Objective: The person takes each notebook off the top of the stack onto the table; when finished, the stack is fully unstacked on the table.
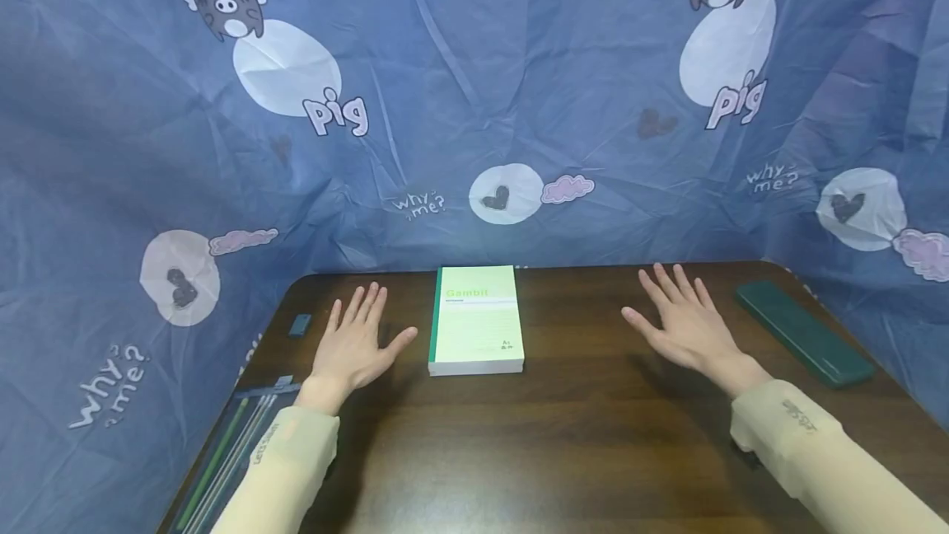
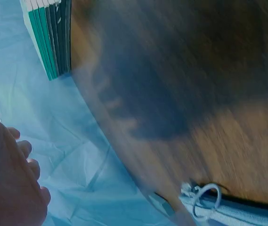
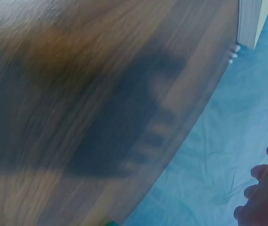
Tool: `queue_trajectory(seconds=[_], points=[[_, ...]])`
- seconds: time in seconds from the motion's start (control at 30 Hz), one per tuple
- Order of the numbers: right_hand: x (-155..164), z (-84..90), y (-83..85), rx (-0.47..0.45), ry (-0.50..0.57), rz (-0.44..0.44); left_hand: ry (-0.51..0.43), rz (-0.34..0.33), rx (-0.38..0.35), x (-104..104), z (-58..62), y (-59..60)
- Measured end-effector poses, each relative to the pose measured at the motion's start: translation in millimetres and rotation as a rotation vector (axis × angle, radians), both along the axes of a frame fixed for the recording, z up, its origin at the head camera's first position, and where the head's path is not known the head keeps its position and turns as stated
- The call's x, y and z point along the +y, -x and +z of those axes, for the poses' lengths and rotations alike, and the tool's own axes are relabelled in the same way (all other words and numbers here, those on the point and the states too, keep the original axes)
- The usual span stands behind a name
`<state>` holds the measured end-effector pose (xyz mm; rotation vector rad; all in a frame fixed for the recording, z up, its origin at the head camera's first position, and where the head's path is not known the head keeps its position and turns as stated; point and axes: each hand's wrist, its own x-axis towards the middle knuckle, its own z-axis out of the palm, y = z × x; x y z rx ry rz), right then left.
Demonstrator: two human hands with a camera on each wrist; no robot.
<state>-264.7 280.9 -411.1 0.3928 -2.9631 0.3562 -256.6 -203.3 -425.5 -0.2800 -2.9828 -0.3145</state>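
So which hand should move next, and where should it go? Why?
I'd probably move the left hand a little to the right, toward the stack of notebooks. Neither hand holds anything, and the stack sits between them, nearer to the left hand than to the right hand.

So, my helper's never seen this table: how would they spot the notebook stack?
On the dark table, look along the far edge. Between left hand and right hand sits the notebook stack; unlike the green case, it's pale-topped and marked "Gambit".
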Motion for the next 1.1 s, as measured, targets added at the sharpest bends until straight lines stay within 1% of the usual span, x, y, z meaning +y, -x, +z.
queue_trajectory(seconds=[0.2, 0.4, 0.47, 0.57, 0.7, 0.87, 0.97, 1.0, 1.1], points=[[-20, -5.2, 2.7, 0.007, -0.005, 0.014, -0.038, 0.001, 0.003, 15, -2.3, 2.2], [-46, -13.1, 4.4, 0.019, 0.017, 0.053, -0.095, 0.019, 0.01, 34, -3.2, 4.2], [-56, -16.5, 5.3, 0.023, 0.028, 0.065, -0.137, 0.031, 0.008, 41, -2.5, 4.4], [-71, -21.2, 6.3, 0.026, 0.058, 0.077, -0.196, 0.063, -0.017, 49, -2.4, 4.2], [-92, -28.0, 6.7, 0.025, 0.095, 0.076, -0.269, 0.102, -0.049, 55, -5.4, 4.0], [-115, -38.3, 5.2, 0.012, 0.125, 0.059, -0.421, 0.134, -0.053, 60, -11.1, 4.6], [-128, -43.8, 5.0, -0.04, 0.199, 0.042, -0.488, 0.162, -0.067, 62, -14.3, 6.5], [-132, -45.0, 5.1, -0.064, 0.241, 0.031, -0.502, 0.17, -0.072, 63, -15.7, 7.4], [-145, -45.8, 5.7, -0.163, 0.413, -0.013, -0.534, 0.198, -0.076, 64, -17.6, 7.9]])
